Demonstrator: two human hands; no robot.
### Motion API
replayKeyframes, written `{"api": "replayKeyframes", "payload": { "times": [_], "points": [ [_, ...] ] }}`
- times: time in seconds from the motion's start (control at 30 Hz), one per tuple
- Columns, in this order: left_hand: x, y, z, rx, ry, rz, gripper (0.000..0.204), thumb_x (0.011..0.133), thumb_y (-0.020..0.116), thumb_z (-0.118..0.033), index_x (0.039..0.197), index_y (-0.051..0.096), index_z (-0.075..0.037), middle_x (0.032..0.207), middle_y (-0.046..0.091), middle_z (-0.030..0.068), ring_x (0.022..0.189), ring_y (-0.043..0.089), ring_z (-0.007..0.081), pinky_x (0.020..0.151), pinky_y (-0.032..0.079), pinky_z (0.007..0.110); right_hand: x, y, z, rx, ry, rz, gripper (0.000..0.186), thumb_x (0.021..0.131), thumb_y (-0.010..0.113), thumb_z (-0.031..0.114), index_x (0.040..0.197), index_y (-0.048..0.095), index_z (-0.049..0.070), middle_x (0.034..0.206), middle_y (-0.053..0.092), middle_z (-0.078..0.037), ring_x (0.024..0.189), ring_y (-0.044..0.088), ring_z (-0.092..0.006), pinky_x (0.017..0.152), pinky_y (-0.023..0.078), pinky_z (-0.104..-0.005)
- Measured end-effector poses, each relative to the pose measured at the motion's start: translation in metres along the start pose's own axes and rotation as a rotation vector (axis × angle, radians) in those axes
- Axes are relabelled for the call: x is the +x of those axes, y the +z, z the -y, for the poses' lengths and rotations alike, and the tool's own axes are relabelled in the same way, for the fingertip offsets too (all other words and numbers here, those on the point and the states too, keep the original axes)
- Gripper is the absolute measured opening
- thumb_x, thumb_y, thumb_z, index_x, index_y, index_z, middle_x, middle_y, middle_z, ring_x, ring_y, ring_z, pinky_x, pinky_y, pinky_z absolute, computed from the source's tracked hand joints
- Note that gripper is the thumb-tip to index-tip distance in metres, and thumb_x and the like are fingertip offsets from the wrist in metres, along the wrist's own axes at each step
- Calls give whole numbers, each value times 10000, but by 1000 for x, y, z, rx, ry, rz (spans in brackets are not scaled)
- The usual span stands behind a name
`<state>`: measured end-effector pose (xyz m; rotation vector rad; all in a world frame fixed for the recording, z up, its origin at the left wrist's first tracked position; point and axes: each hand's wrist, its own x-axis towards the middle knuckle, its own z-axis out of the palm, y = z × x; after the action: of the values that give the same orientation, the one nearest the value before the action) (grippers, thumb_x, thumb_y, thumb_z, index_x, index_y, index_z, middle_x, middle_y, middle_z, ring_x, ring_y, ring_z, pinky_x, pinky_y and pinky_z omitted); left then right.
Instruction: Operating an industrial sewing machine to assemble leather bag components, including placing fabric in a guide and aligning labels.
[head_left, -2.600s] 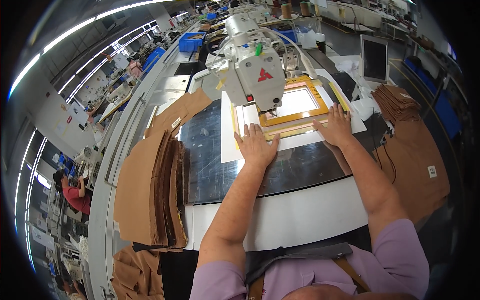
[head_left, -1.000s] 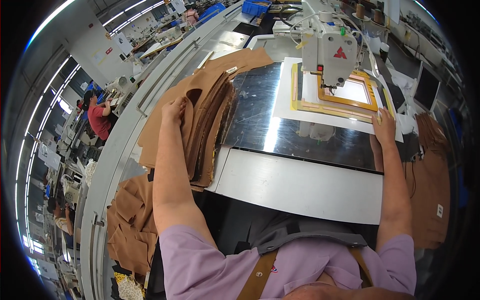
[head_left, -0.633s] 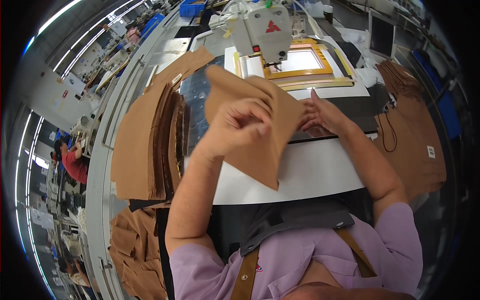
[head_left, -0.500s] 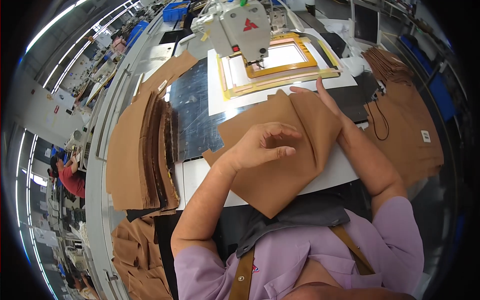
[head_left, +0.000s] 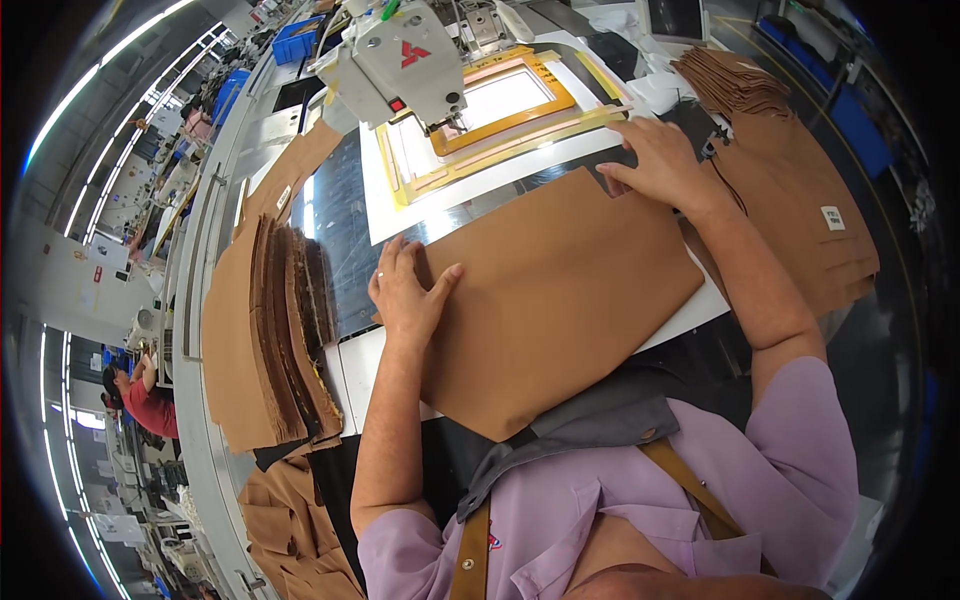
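A brown fabric panel (head_left: 550, 300) lies mostly flat in front of me, its near corner hanging over the table's front edge toward my apron. On its left edge rests my left hand (head_left: 408, 295), fingers apart and thumb on the cloth. My right hand (head_left: 655, 165) is at the panel's far right edge, fingers spread, the thumb close to the cloth. Beyond the panel, a sewing machine head (head_left: 400, 65) stands over an orange frame (head_left: 560, 97). That frame sits on a white sheet (head_left: 384, 222) edged with yellow tape.
At left stands a thick stack of brown fabric pieces (head_left: 240, 340), with more brown cloth (head_left: 295, 525) below it. Brown panels (head_left: 800, 200) with a white label lie at right, beside a folded pile (head_left: 735, 85). A person in red (head_left: 148, 405) sits far left.
The folded part of the panel has been opened out to the right. My left hand moved from above the cloth to its left edge; my right hand came over the far right edge.
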<state>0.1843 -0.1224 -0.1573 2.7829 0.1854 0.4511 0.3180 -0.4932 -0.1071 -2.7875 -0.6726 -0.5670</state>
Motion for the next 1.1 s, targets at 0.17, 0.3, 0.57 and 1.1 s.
{"api": "replayKeyframes", "payload": {
  "times": [0.17, 0.3, 0.57, 1.1],
  "points": [
    [11, -4, 5, -203, 61, -29, 470, 754, 907, -385, 930, 727, 13, 1269, 665, 126, 1144, 618, 254, 925, 505, 385, 5, 38, 14, 234, -196, -21, 543, 855, 774, 390, 1255, 650, 45, 1223, 647, -134, 1186, 573, -303, 998, 451, -429],
    [6, -21, -14, -412, -52, 108, 317, 825, 877, -212, 937, 702, 27, 774, 707, 39, 714, 619, 134, 699, 520, 287, 11, 46, 8, 334, -175, 174, 401, 881, 770, 348, 1112, 657, 40, 1127, 659, -117, 1111, 600, -311, 962, 476, -465],
    [38, -55, -3, -760, -93, 44, 222, 953, 770, -197, 975, 727, 19, 764, 662, -34, 665, 521, 41, 594, 419, 219, 20, 27, 4, 1308, 102, 304, 197, 973, 705, 132, 1100, 581, 47, 840, 645, 18, 791, 588, -33, 710, 457, -214],
    [200, 72, 1, -1, -148, -69, 210, 791, 791, -348, 864, 779, -151, 859, 693, -1, 815, 667, 199, 953, 346, 411, 107, 83, -69, 484, 265, 123, 355, 906, 672, 171, 1237, 578, 86, 816, 684, -62, 780, 670, -206, 715, 507, -367]
  ]
}}
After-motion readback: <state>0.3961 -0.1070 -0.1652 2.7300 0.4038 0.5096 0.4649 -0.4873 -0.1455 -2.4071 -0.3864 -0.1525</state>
